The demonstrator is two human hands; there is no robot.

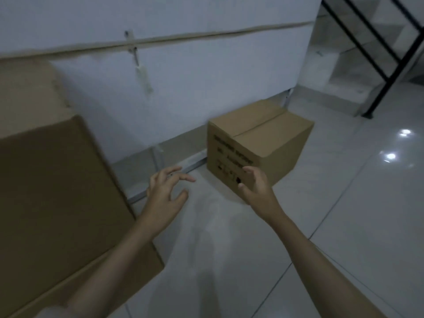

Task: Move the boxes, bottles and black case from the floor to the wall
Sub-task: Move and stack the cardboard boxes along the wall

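**Boxes lining up at the wall, hands free**

The small brown cardboard box, taped along its top seam and printed with dark lettering on its near face, is sitting on the glossy pale tiled floor with its far edge close against the foot of the white wall. A much larger plain brown cardboard box is standing to the left, also near that wall, with another brown cardboard surface rising behind it.

Both arms are reaching forward. The left hand is hovering over bare floor with its fingers loosely spread and holding nothing. The right hand is hanging in front of the small box's printed face, fingers apart and lightly curved, gripping nothing; whether it is touching the cardboard is unclear.

Judging by this, at least two boxes are already placed. No bottles or black case are showing here, so those are likely still waiting elsewhere. A black metal frame is standing at the far right.
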